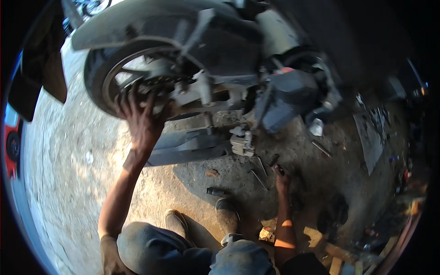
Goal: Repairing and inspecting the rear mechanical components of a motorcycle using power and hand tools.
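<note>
A scooter or motorcycle [215,43] fills the upper view, with its rear wheel [98,87] and chain [169,81] exposed. My left hand [137,119] reaches up to the wheel and chain, fingers spread and bent against them, their tips partly hard to make out. Lower right, my right hand [281,175] is down by the concrete floor with curled fingers around something small and dark that I cannot make out. Near it lie two thin metal tools [259,181], a dark cylindrical piece [214,190] and a grey metal part [242,143].
A long dark part [183,151] lies beneath the bike. A paper sheet [369,142], a metal bar [322,149] and scattered tools are on the right, with wood pieces [334,247] lower down. My shoes [226,215] are below. A red object [13,142] stands at the far left.
</note>
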